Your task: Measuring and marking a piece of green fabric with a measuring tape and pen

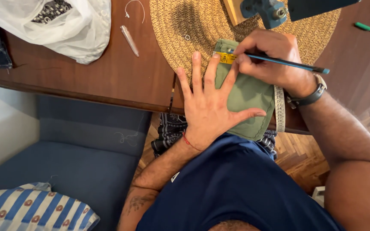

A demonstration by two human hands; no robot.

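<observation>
Left hand (208, 105) lies open, flat on folded green cloth (247, 92) at the brown wooden surface's (108, 72) near edge; right hand (268, 57) grips a blue pencil (285, 63) over yellow tape measure (227, 57). White plastic bag (65, 25) sits far left.

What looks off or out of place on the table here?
Nothing damaged or spilled. The left hand presses the green cloth flat; the right hand holds a pencil at the tape measure. Oddities: the cloth and tape overhang the table edge, and a small metal ring lies loose on the woven mat.

Crumpled white plastic bag (71, 30) at table's far left corner
</observation>
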